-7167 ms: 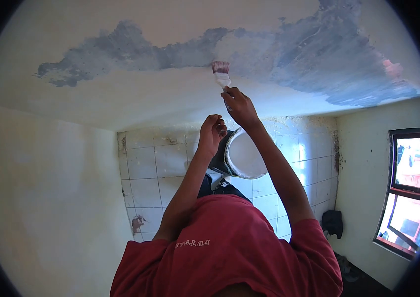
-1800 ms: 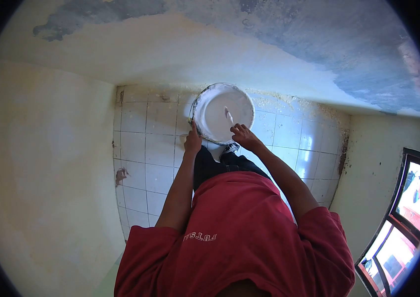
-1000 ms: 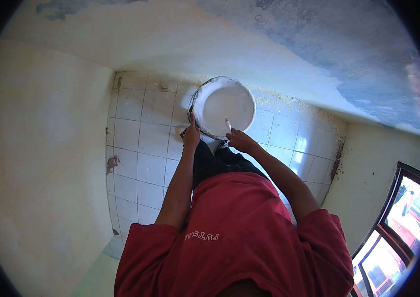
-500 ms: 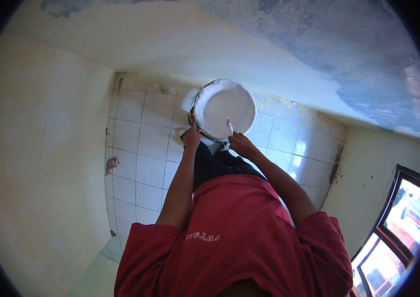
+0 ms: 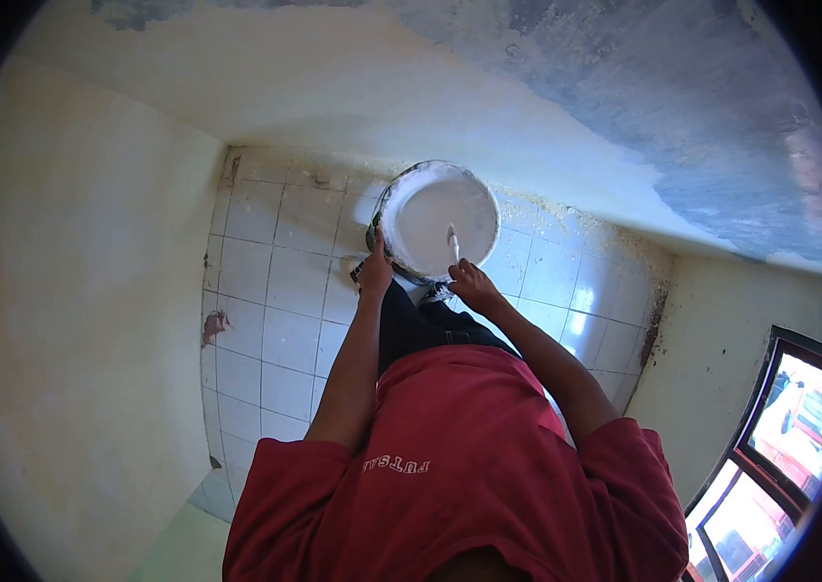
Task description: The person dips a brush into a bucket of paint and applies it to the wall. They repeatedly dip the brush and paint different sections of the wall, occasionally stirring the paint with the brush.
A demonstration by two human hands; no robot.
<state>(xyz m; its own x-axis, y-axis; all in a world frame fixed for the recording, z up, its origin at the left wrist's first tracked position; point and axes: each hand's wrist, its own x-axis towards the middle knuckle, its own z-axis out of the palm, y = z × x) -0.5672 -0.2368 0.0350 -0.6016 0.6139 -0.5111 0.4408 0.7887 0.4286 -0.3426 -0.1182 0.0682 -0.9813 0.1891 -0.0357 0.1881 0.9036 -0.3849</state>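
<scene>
A round bucket (image 5: 488,215) of white liquid, like paint, is in front of me near the foot of the wall. Its inner wall is smeared white. My left hand (image 5: 376,270) is closed on the left edge of the bucket, thumb pointing up along the rim. In my right hand (image 5: 474,287), at the near rim, is a slim white-coated stick (image 5: 453,242). The stick reaches over the rim into the bucket, its far end at the white surface. Whether it carries bristles I cannot make out.
White floor tiles (image 5: 292,288) with dark joints surround the bucket. The wall ahead has a patchy blue-grey area (image 5: 721,165) above a whitish coat. A dark-framed window (image 5: 787,436) stands at the right. My shoes are close below the bucket.
The stick's visible end has shifted slightly up and right within the bucket. My left hand keeps its hold on the bucket's edge. The whole view has tilted a little.
</scene>
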